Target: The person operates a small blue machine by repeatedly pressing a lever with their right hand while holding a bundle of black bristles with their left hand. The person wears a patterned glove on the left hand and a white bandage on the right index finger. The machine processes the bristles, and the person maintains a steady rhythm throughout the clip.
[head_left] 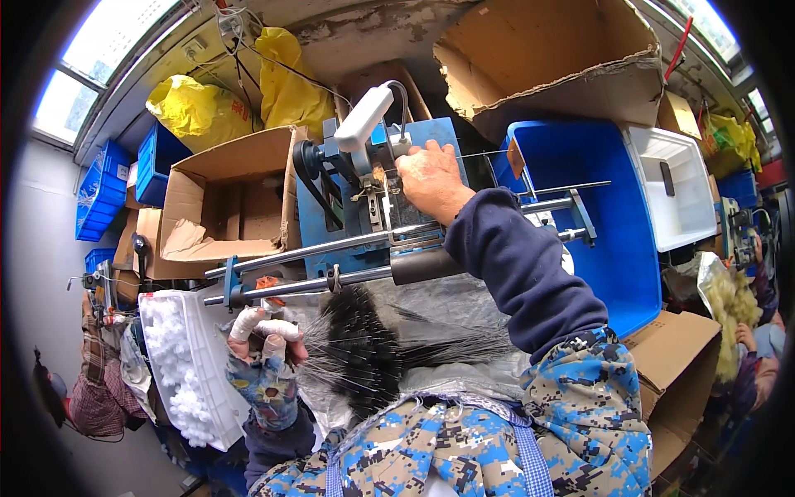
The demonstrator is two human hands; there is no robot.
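Note:
My right hand point(435, 184) reaches over the blue bench machine point(431, 137), its fingers curled down at the metal clamp point(377, 203) beside a white block; what they grip is hidden. My left hand point(269, 335), with white tape round several fingers, is closed near the left end of the steel rails point(306, 286). An orange-red piece point(267, 283) shows just beyond its fingertips; whether it is held I cannot tell. Between my hands and my body lies a pile of thin wires with black bristles point(360, 348), on a silvery sheet point(447, 302).
To the left stand a white tub with white fluffy tufts point(178, 364) and an open cardboard box point(232, 207). At right are a deep blue bin point(613, 273) and a white tray point(675, 186). A white lamp point(364, 116) overhangs the machine. Other people work at both sides.

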